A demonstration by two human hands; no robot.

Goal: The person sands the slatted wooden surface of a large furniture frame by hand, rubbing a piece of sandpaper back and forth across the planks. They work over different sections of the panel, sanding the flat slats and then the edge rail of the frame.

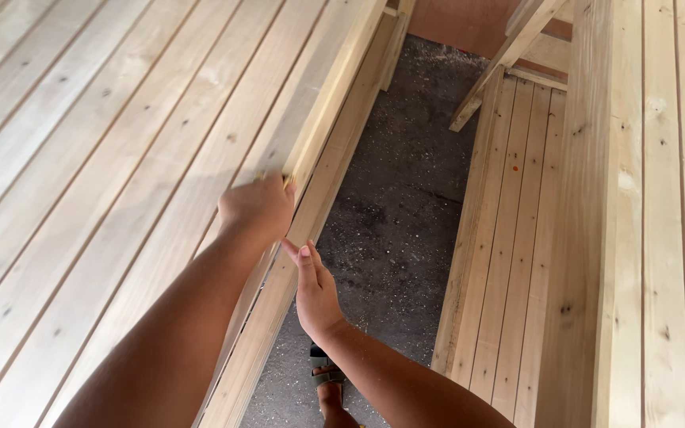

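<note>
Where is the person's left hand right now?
In the head view, the left hand sits left of centre, gripping the edge of the big plank panel, just above the right hand.

The left hand (pixel 257 208) curls over the edge of the plank panel (pixel 105 158), so its fingertips are hidden, along with whatever small yellowish thing shows just above its knuckles. The panel runs off the top and left edges. Below the right hand (pixel 315 289), a sandalled foot (pixel 328 390) is half covered by the forearm.
</note>
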